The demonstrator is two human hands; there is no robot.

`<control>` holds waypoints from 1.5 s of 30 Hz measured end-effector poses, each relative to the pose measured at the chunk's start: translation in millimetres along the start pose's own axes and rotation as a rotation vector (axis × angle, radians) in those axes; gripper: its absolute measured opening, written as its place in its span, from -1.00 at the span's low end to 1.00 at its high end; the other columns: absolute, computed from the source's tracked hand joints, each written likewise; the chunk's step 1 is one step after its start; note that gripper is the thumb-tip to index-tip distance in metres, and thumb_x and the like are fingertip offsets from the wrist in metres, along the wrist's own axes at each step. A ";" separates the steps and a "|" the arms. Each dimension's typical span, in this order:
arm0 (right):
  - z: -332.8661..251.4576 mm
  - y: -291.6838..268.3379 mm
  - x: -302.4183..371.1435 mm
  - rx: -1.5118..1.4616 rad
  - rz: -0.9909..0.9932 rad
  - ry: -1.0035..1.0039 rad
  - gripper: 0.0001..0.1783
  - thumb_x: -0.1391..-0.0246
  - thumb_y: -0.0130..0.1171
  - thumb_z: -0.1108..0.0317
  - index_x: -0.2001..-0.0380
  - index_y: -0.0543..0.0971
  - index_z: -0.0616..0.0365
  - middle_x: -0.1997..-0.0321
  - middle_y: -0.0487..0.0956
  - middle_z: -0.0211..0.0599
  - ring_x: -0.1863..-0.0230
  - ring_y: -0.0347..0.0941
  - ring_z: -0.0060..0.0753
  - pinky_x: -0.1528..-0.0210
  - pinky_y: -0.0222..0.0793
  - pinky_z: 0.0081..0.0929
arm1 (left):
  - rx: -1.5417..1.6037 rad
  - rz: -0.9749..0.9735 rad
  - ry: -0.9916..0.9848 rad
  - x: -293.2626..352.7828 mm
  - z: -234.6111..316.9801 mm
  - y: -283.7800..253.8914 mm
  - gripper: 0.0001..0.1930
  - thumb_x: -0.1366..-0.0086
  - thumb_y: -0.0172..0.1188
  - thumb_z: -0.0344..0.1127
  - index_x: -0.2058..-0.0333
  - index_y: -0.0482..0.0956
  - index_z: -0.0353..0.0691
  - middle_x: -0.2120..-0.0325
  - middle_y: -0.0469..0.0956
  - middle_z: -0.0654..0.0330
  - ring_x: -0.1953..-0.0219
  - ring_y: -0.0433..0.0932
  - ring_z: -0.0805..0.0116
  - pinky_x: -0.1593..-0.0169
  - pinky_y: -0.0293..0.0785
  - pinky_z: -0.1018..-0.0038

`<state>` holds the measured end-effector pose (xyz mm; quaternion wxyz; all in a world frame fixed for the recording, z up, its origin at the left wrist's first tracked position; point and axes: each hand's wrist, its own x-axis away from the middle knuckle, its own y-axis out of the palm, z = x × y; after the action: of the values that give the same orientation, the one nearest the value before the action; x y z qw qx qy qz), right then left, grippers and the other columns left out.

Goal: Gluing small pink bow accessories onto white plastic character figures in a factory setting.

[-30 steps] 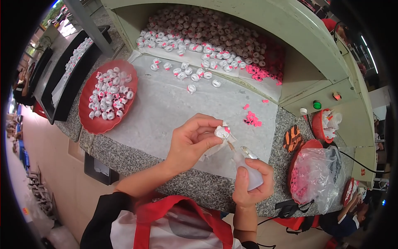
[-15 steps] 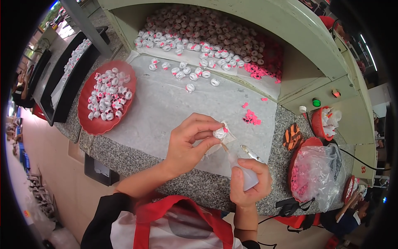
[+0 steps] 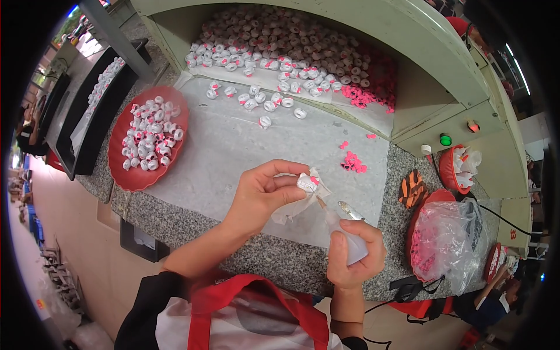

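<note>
My left hand [image 3: 265, 189] pinches a small white figure head with a pink bow [image 3: 307, 182] between thumb and fingers, above the paper-covered bench. In my right hand [image 3: 357, 256] is a translucent squeeze bottle [image 3: 352, 242], its narrow tip pointing up and left toward the white piece, a little apart from it. A crumpled whitish scrap [image 3: 290, 213] lies under the held piece. Beyond the bottle lies a silvery tube [image 3: 352, 211]. Loose pink bows [image 3: 353, 163] are heaped on the paper farther right, and several white pieces [image 3: 270, 106] are scattered at the back.
A red dish [image 3: 116, 169] of white pieces stands left. Behind is a green cabinet [image 3: 431, 64] piled with more pieces and pink bows. On the right are a bagged red dish [image 3: 413, 256], a red basket [image 3: 447, 169] and an orange-black striped pad [image 3: 413, 188]. Another person sits far right.
The bottle tip has moved away from the white piece, down and to the right. My left hand has turned the piece and shifted it slightly left.
</note>
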<state>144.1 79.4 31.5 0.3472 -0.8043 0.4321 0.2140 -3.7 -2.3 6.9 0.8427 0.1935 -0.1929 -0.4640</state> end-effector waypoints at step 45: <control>88.3 -9.3 -23.9 -0.004 0.003 0.840 -0.83 0.24 0.24 0.47 0.46 0.55 0.26 0.64 0.49 -0.38 0.58 0.35 -0.65 0.53 0.24 -0.69 | -0.082 0.032 -0.031 -12.8 -26.7 -4.2 -0.68 -0.02 0.10 -0.61 0.17 0.40 -0.38 0.30 0.50 0.13 0.24 0.49 0.44 0.16 0.41 0.58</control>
<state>135.3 161.7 -8.5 0.1393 -0.8217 0.5369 -0.1311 0.4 10.4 -19.8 0.8542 0.1484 -0.1895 -0.4609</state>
